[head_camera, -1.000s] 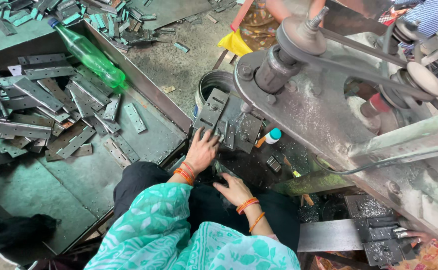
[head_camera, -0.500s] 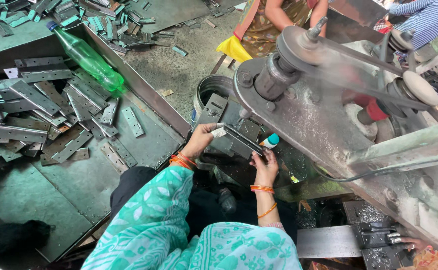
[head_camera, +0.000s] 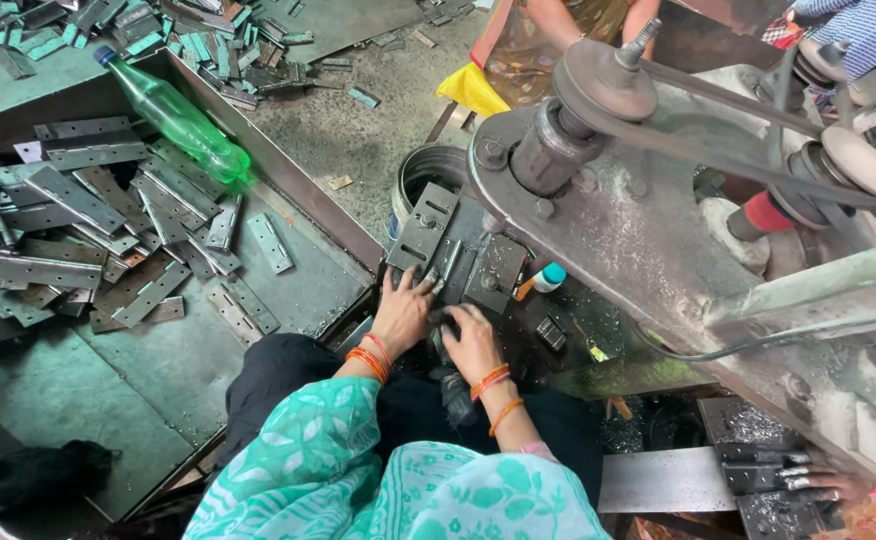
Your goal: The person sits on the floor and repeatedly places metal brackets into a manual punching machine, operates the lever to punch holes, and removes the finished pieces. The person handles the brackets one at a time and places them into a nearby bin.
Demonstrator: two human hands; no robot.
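Observation:
My left hand (head_camera: 401, 312) lies with fingers spread on the dark press bed (head_camera: 458, 255), fingertips against the metal die blocks. My right hand (head_camera: 474, 342) sits just beside it, curled over a dark part at the front of the bed; what it holds is hidden. Both wrists carry orange bangles. My green patterned sleeve (head_camera: 308, 460) fills the lower middle. A pile of flat grey hinge plates (head_camera: 78, 230) lies in the metal tray (head_camera: 288, 300) to my left.
A green plastic bottle (head_camera: 183, 122) rests on the tray's far rim. The grey press frame with pulley (head_camera: 608, 80) and belt hangs over the right side. A metal bucket (head_camera: 420, 168) stands behind the bed. Another person's hand (head_camera: 838, 487) touches black parts at lower right.
Both hands were lifted with a long metal strip between them half a second ago. They have dropped onto the press bed and the strip is no longer visible in them.

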